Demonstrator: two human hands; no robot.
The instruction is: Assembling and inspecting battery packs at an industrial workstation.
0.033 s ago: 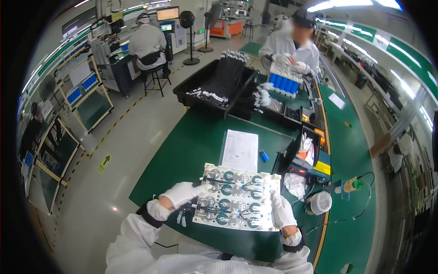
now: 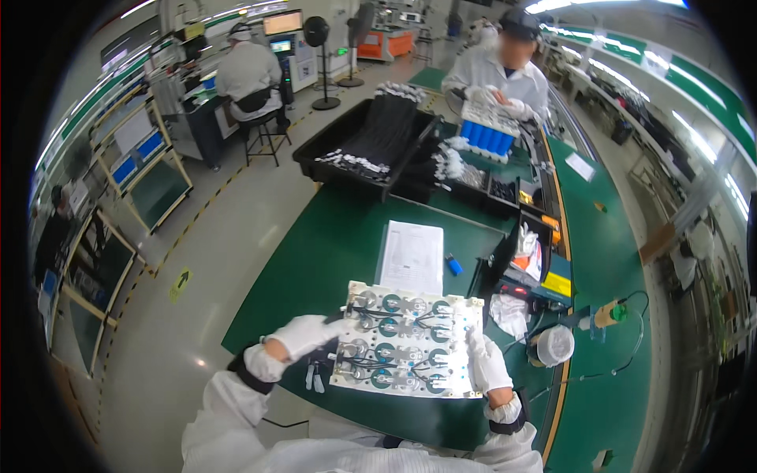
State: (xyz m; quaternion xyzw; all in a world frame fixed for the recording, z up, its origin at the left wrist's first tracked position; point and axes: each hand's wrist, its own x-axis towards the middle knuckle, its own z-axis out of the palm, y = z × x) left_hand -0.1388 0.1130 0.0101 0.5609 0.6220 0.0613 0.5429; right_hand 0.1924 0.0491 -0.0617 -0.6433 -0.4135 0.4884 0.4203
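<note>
One white panel point(image 2: 409, 340), with left hand point(image 2: 306, 337) and right hand point(image 2: 490, 369) at its sides

Changed: left hand, white glove. Fingertips now sit by the panel's upper left edge; in the earlier frame they reach farther in over its face. Bearing on the work, by judgement: more of that corner shows, and no finished step can be read from so small a shift.

Left fingers: stretched toward the edge; whether grasping or merely resting, cannot tell.

Right fingers: white glove, laid along the right edge and reaching over its rim; whether clasped on it, cannot tell. Little difference from the earlier frame.

Panel: at the near side of the green table point(image 2: 307, 264), between the hands, face upward. Carries round metal parts, dark green rings and black wires point(image 2: 367, 365). Overall layout matches the earlier frame.

Beside it: white-tipped leads point(image 2: 315, 380), below the left hand; printed sheet point(image 2: 412, 256), just beyond the far edge; small blue object point(image 2: 453, 265), right of the sheet; white tub point(image 2: 553, 347), to the right of the right hand.

Other difference: the whole view sits slightly farther left, most likely a small head turn. Co-worker point(image 2: 505, 75), far end: hands at a blue pack point(image 2: 486, 139) in both frames.
</note>
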